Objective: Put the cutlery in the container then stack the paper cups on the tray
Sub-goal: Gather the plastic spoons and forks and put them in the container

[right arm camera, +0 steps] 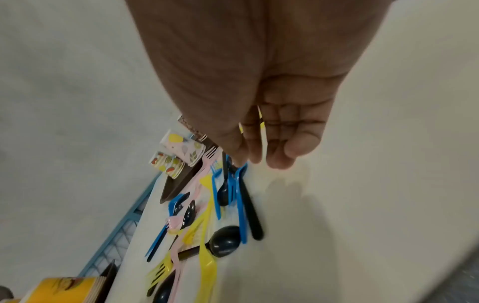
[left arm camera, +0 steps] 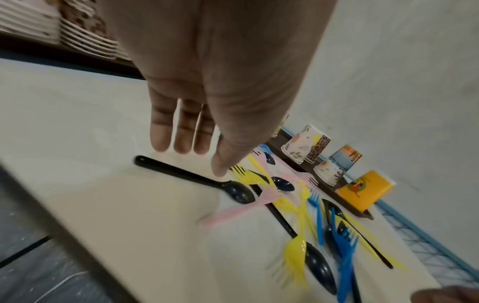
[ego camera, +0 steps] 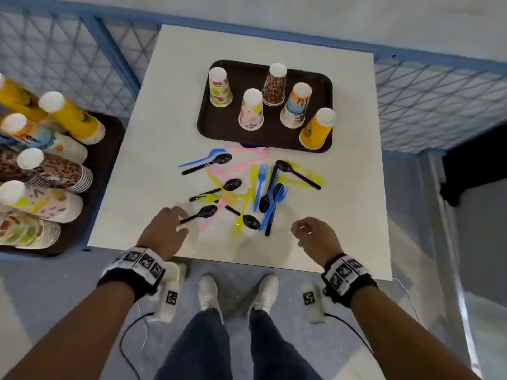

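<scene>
Black, blue, yellow and pink plastic spoons and forks (ego camera: 247, 187) lie scattered on the white table (ego camera: 343, 215). Behind them a brown tray (ego camera: 227, 127) carries several upside-down paper cups (ego camera: 251, 109), each standing apart. My left hand (ego camera: 179, 219) hovers with straight fingers (left arm camera: 181, 143) just over the handle end of a black spoon (ego camera: 204, 212) (left arm camera: 181, 173). It holds nothing. My right hand (ego camera: 300, 229) hangs over the table right of the pile, fingers (right arm camera: 279, 155) loosely curled and empty, near a blue fork (right arm camera: 241, 205). No cutlery container shows in any view.
A second brown tray (ego camera: 107, 149) to the left of the table holds tall stacks of paper cups (ego camera: 55, 165). Blue mesh fencing (ego camera: 68, 50) runs behind and to both sides. The table's front edge (ego camera: 219, 259) is just before my feet.
</scene>
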